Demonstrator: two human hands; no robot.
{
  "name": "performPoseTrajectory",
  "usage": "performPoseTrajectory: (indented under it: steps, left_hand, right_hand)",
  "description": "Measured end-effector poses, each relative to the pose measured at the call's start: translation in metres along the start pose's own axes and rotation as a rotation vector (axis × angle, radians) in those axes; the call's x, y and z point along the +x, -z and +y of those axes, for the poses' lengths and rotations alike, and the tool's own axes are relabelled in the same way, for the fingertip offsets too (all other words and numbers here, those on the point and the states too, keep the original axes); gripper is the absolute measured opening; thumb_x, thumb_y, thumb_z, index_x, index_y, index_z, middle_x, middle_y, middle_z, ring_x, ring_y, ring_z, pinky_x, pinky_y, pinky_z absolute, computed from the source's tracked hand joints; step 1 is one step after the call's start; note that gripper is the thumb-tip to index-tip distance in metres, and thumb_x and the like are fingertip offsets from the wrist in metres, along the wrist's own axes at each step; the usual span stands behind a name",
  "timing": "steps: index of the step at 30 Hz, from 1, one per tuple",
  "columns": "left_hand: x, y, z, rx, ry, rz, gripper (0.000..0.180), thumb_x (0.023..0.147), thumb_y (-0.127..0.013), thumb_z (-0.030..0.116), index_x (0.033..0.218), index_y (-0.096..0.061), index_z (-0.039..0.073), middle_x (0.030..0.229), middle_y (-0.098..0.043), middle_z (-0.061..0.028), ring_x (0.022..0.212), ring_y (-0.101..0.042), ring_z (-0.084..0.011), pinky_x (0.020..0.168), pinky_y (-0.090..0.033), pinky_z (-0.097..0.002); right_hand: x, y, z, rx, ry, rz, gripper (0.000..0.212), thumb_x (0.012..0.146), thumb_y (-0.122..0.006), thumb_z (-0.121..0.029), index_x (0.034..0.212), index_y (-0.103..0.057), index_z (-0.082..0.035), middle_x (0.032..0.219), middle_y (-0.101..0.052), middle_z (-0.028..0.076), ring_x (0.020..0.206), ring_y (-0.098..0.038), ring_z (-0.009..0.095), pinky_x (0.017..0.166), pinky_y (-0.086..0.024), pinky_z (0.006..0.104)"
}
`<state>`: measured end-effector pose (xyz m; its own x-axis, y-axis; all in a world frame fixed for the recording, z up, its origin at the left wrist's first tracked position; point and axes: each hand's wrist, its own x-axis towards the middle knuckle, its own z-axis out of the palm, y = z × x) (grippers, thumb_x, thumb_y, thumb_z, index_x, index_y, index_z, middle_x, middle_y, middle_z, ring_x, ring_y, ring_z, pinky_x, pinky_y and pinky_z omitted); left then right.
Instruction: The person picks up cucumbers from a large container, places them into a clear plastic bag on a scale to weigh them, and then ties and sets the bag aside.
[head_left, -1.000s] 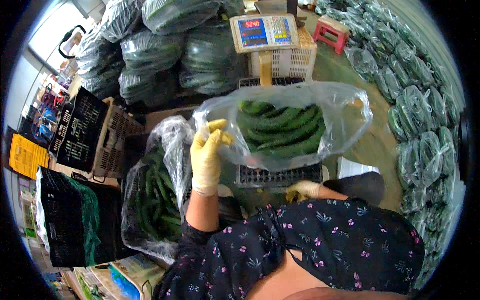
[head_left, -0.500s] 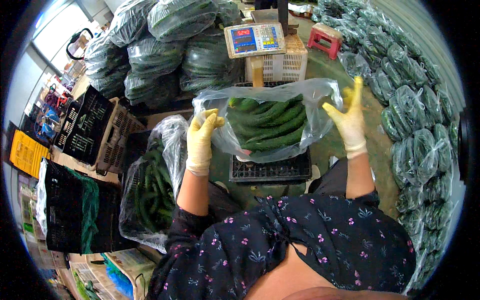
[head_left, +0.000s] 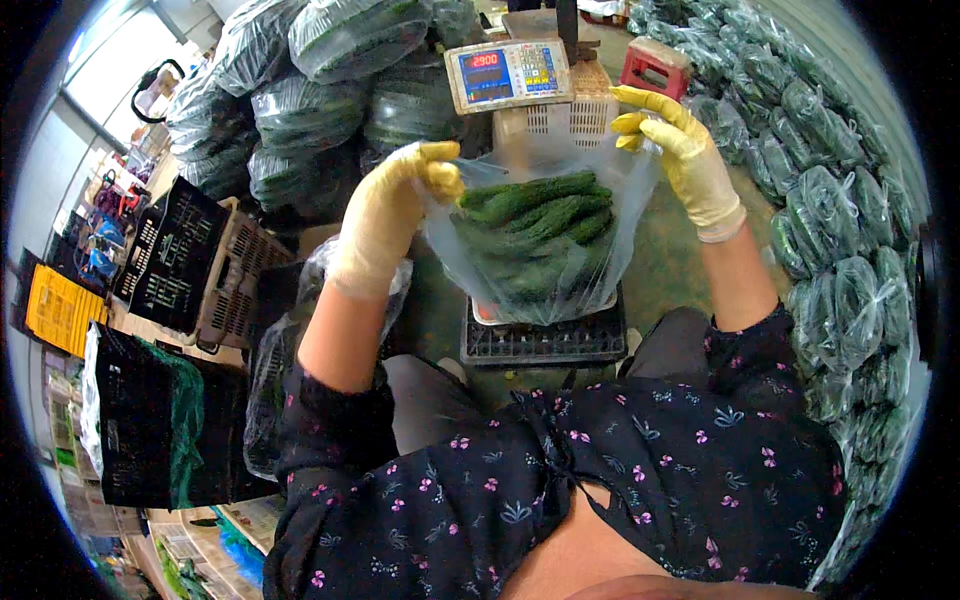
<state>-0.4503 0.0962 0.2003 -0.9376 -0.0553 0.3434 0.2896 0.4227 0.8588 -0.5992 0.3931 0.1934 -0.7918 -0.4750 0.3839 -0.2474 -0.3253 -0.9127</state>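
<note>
A clear plastic bag (head_left: 455, 245) full of dark green cucumbers (head_left: 540, 215) rests over the scale's platform, and its mouth is stretched wide. My left hand (head_left: 390, 210), in a pale yellow glove, pinches the bag's left edge. On the other side my right hand (head_left: 682, 165), gloved alike, grips the right edge between thumb and curled fingers, raised higher than the left. Below the bag lies a black slotted crate (head_left: 545, 345), with a white and red rim showing above it. The scale's display panel (head_left: 508, 75) stands behind the bag, its red digits lit.
Bagged cucumbers (head_left: 310, 115) are stacked at the far left, and many more bags (head_left: 835, 215) line the right wall. Black crates (head_left: 170, 250) and another plastic bag (head_left: 270, 400) stand left of me. Beyond my right hand is a red stool (head_left: 655, 68).
Both hands have moved up and away from me, drawing the bag's sides higher around the cucumbers. My right hand has closed on the bag's edge. The digits on the display have changed.
</note>
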Motion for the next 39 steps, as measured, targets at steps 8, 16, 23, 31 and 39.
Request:
performPoseTrajectory:
  steps: [8,16,23,31,39]
  left_hand:
    - [-0.022,0.008,-0.009,-0.130,0.044,-0.132,0.041,0.086,-0.052,0.002,0.127,-0.052,0.000,0.126,-0.056,-0.0089,0.116,-0.051,-0.0180,0.101,-0.036,-0.0306]
    - [0.034,-0.050,-0.011,-0.251,0.013,-0.465,0.033,0.083,-0.066,0.009,0.114,-0.060,0.002,0.107,-0.063,-0.0044,0.098,-0.057,-0.0108,0.088,-0.045,-0.0263]
    - [0.043,-0.075,-0.038,-0.604,0.120,-0.893,0.046,0.080,-0.067,0.033,0.110,-0.056,0.000,0.091,-0.063,-0.0096,0.085,-0.060,-0.0177,0.072,-0.048,-0.0272]
    - [0.068,-0.071,0.005,0.463,-0.296,-0.493,0.012,0.075,-0.065,0.015,0.080,-0.064,0.004,0.073,-0.063,-0.0154,0.065,-0.062,-0.0270,0.062,-0.050,-0.0330]
    - [-0.006,-0.048,-0.193,-0.564,0.678,-0.064,0.019,0.084,-0.050,0.008,0.101,-0.056,0.001,0.059,-0.048,-0.0007,0.044,-0.040,-0.0112,0.043,-0.033,-0.0253]
  right_hand:
    - [-0.016,-0.013,-0.006,-0.172,0.088,-0.315,0.050,0.085,-0.053,-0.008,0.133,-0.043,-0.001,0.122,-0.057,0.012,0.103,-0.058,0.018,0.095,-0.043,0.0306]
    - [-0.001,-0.067,0.015,0.455,-0.056,-0.347,0.076,0.082,-0.062,-0.039,0.136,-0.033,0.005,0.120,-0.054,0.022,0.064,-0.049,0.005,0.064,-0.044,0.0173]
    - [0.008,-0.079,-0.026,-0.674,-0.120,-0.806,0.059,0.083,-0.061,-0.041,0.131,-0.047,-0.009,0.100,-0.064,0.020,0.086,-0.066,0.024,0.073,-0.051,0.0370]
    - [0.037,-0.058,-0.035,-1.156,0.481,-0.685,0.056,0.070,-0.069,-0.048,0.112,-0.057,-0.014,0.072,-0.061,0.016,0.068,-0.061,0.035,0.060,-0.048,0.0435]
    - [-0.071,0.054,0.117,-0.757,-0.334,-0.289,0.021,0.082,-0.065,-0.029,0.086,-0.066,-0.008,0.075,-0.064,0.011,0.068,-0.061,0.021,0.064,-0.048,0.0308]
